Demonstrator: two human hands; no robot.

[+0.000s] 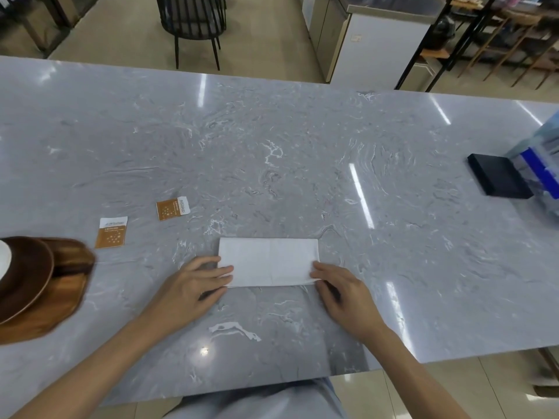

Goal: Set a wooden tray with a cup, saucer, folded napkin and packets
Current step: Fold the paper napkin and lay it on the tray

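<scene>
A white napkin (269,261), folded into a flat rectangle, lies on the grey marble table (272,161) in front of me. My left hand (193,285) rests on its near left corner, fingers pressing the edge. My right hand (341,291) pinches its near right corner. Two brown-and-white packets lie to the left: one packet (111,232) nearer the tray, the other packet (173,208) further back. At the far left edge a wooden tray (57,300) carries a dark brown saucer (27,276) with a white cup (4,261), mostly cut off by the frame.
A black flat box (499,179) and a clear plastic bin with blue parts (541,164) stand at the table's right end. Beyond the far edge a black chair (193,22) and a grey cabinet (372,40) stand on the floor.
</scene>
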